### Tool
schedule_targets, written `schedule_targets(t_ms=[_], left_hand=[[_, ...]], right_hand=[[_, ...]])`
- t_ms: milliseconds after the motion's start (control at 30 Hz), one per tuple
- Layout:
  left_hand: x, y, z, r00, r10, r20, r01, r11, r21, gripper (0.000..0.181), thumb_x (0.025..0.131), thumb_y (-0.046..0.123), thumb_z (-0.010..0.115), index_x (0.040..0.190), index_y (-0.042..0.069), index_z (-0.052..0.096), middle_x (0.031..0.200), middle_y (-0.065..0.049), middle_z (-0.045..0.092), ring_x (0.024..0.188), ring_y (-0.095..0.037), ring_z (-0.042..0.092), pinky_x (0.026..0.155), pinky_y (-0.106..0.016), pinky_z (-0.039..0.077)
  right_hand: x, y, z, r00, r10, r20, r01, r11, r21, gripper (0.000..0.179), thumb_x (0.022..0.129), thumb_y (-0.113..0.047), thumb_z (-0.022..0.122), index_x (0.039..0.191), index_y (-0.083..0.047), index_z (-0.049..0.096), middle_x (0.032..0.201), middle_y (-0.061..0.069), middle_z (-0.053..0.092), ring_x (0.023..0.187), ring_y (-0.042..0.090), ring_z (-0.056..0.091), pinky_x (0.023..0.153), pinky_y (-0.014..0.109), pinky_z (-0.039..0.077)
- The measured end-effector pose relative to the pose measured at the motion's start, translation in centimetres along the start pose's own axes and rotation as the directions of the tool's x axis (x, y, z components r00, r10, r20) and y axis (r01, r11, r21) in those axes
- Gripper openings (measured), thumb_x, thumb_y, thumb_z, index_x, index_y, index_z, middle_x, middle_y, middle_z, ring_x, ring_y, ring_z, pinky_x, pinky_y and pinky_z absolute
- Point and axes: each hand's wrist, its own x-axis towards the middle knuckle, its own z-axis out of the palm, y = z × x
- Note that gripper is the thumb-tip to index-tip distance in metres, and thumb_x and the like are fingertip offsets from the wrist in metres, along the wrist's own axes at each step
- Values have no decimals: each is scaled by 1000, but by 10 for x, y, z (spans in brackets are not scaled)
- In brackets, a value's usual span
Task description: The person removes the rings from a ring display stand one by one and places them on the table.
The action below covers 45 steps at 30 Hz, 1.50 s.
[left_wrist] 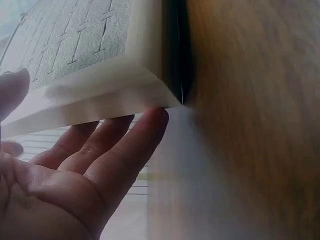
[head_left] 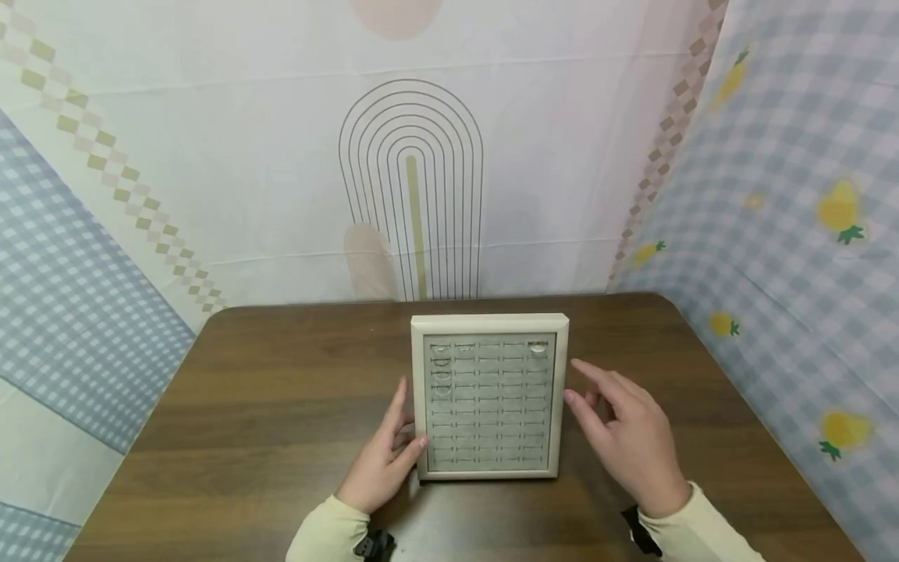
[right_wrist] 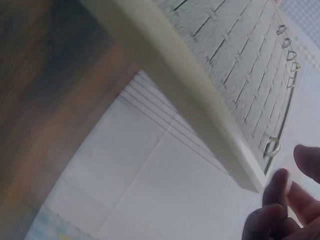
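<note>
A cream-framed ring display case [head_left: 492,474] stands upright on the table, its grey slotted pad [head_left: 492,421] facing me. Several rings [head_left: 442,375] sit in the left column and along the top row. A lone, larger ring [right_wrist: 272,146] fills the slot at the top right corner. My left hand [head_left: 379,468] grips the case's left edge, thumb on the front and fingers [left_wrist: 125,150] against the side and rear. Beside the right edge hovers my right hand [head_left: 635,437], thumb and index finger parted near the upper corner and nothing between them.
The brown wooden table [head_left: 281,375] runs back to a white patterned cloth [head_left: 267,187]. Blue checked cloth [head_left: 787,257] with yellow fruit prints hangs at the right, and more checked cloth [head_left: 70,257] covers the left side. Dark straps show at both wrists.
</note>
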Motion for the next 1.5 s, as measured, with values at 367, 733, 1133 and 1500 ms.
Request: schedule_targets(t_ms=[367, 733, 1133, 1500], left_hand=[[4, -21, 1, 996, 84, -41, -83, 996, 26, 75, 93, 11, 57, 150, 33, 12, 116, -12, 57, 100, -24, 61, 80, -26, 52], [3, -19, 3, 995, 84, -58, -81, 996, 45, 75, 92, 9, 58, 150, 28, 13, 116, -10, 58, 100, -22, 62, 80, -25, 51], [3, -17, 4, 993, 91, -76, -86, 994, 73, 76, 92, 10, 59, 150, 31, 14, 117, -11, 58, 100, -21, 62, 82, -27, 51], [3, -19, 5, 991, 103, -86, -97, 993, 73, 75, 91, 10, 59, 150, 25, 16, 115, -11, 59, 98, -21, 63, 81, -25, 52]], right_hand=[[15, -11, 16, 999, 23, -38, -20, 997, 79, 26, 84, -17, 70, 109, -16, 70, 69, -13, 51, 55, 3, 41, 49, 14, 32], [36, -19, 29, 995, -32, -92, 33, 999, 17, 23, 84, -21, 69, 106, -15, 71, 67, -10, 54, 54, 3, 42, 46, 20, 34], [48, -18, 32, 998, -21, -64, 15, 996, -89, 11, 83, -28, 70, 89, -20, 74, 65, -13, 57, 48, 1, 41, 41, 22, 31], [51, -19, 31, 997, 70, 25, -70, 997, 15, 7, 85, -23, 69, 85, -16, 70, 63, -12, 52, 53, 5, 44, 48, 24, 36]])
